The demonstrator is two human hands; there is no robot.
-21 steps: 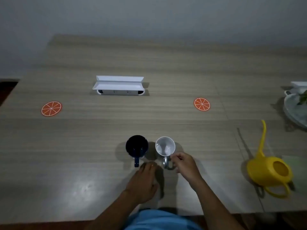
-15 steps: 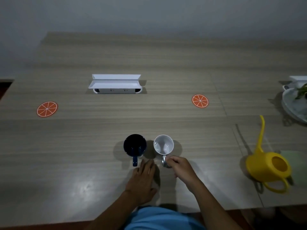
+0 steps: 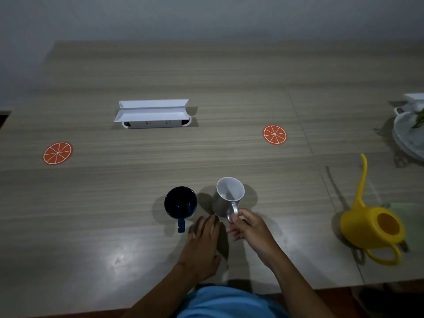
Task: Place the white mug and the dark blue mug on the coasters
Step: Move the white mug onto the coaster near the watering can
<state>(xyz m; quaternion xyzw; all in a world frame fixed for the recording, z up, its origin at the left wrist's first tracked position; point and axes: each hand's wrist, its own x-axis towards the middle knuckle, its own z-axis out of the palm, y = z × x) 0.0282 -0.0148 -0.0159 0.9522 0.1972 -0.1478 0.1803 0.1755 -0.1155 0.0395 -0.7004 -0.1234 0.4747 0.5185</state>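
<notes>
My right hand grips the handle of the white mug, which is lifted and tilted away from me, just off the table. The dark blue mug stands upright on the table to its left, handle pointing towards me. My left hand lies flat on the table just right of that handle, fingers spread, holding nothing. Two orange-slice coasters lie bare: one at the far left, one beyond the white mug to the right.
A white power-socket box with raised lids sits at the middle back of the wooden table. A yellow watering can stands at the right, and a white plate with a plant at the far right edge.
My right hand has closed on the white mug's handle and raised and tilted the mug. My left hand stays flat beside the dark blue mug.
</notes>
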